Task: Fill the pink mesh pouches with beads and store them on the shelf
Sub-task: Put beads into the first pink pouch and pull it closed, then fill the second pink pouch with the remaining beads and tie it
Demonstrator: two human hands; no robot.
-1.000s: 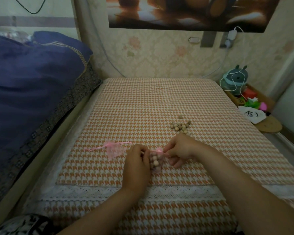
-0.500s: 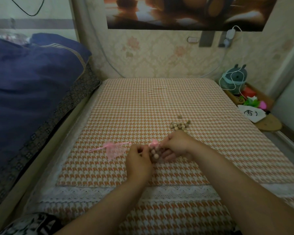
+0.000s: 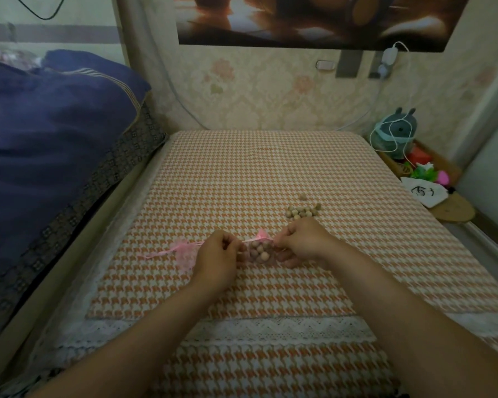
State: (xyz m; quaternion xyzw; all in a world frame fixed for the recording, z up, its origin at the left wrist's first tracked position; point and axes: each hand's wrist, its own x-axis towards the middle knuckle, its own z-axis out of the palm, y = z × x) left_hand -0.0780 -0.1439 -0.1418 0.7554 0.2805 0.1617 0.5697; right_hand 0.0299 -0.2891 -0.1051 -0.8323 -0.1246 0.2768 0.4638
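A pink mesh pouch full of wooden beads [image 3: 260,252] lies on the orange houndstooth cloth [image 3: 242,179] between my hands. My left hand [image 3: 217,258] pinches its pink drawstring on the left side, and my right hand [image 3: 305,239] pinches the drawstring on the right, with the pouch's neck gathered into a frill. A second pink mesh pouch [image 3: 182,251], flat and without beads, rests just left of my left hand, partly hidden by it. A small heap of loose wooden beads [image 3: 301,211] sits just beyond my right hand.
A dark blue quilt [image 3: 49,145] is piled along the left. At the right edge a low wooden shelf [image 3: 454,209] holds a grey plush toy [image 3: 397,133] wrapped in white cable, a white drawstring bag [image 3: 424,192] and colourful small items. Wallpapered wall behind.
Both hands have lifted the filled pouch slightly and drawn apart sideways along the drawstring, and the pouch's neck has gathered tighter. The empty pouch and loose beads have not moved.
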